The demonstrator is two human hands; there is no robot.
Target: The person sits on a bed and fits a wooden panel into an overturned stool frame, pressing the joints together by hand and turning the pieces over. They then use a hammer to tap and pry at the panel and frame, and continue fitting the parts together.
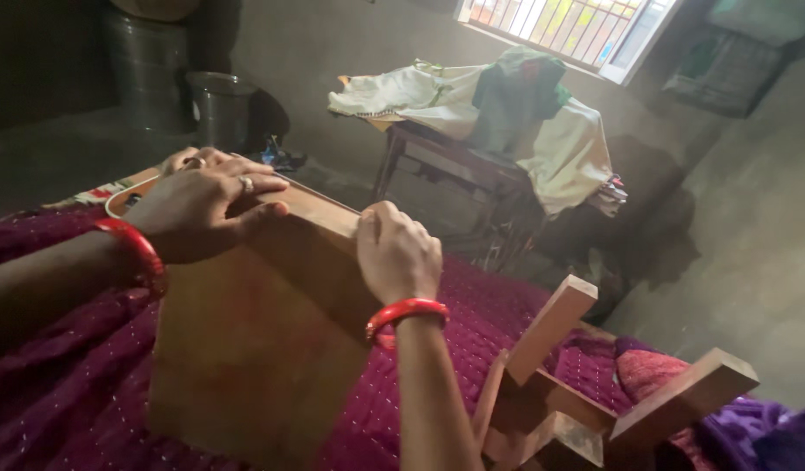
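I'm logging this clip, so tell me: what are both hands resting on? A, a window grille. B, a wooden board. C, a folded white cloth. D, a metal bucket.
B: the left hand and the right hand both rest along the top edge of the wooden board, over the maroon cloth.

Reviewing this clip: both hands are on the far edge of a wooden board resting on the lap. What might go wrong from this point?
1. The wooden board leans on soft maroon cloth, gripped only at its top edge by the left hand and right hand; it may slide or tip.
2. The wooden frame piece juts up close beside the right forearm; a swing of the board might knock it.
3. The room is dim, so fingers at the edge could get pinched unnoticed.
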